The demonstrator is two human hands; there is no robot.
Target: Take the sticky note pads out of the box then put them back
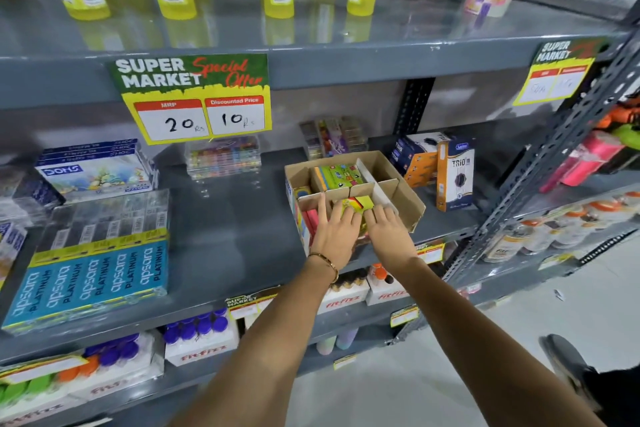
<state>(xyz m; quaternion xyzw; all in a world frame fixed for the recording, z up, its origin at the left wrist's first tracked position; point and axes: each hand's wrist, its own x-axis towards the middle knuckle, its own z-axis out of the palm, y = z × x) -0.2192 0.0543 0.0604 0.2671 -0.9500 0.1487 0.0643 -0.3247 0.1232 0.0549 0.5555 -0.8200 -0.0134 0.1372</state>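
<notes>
Both hands in the box now. Left hand [334, 230] lies flat, fingers spread over the front compartments, index reaching onto the divider; it's pressing on top, not wrapped round anything I can see. Right hand [388, 224] sits just beside it, fingertips touching the yellow pad [360, 204] in the front-middle compartment. Whether it's pinched or only steadied, can't tell, palms hide the sides.

More pads: a green-topped stack [337, 175] in the back compartment, pink ones [310, 218] standing on edge at front left.

The cardboard box [405, 198] sits near the front edge of the middle shelf [225, 218], its near end right at the lip.

Risks, imo: downward pressure at that near end could tip or slide the box off the edge. Thin dividers may buckle under the palms. Pulling the yellow pad w/ two hands could drag neighbours out too.
</notes>
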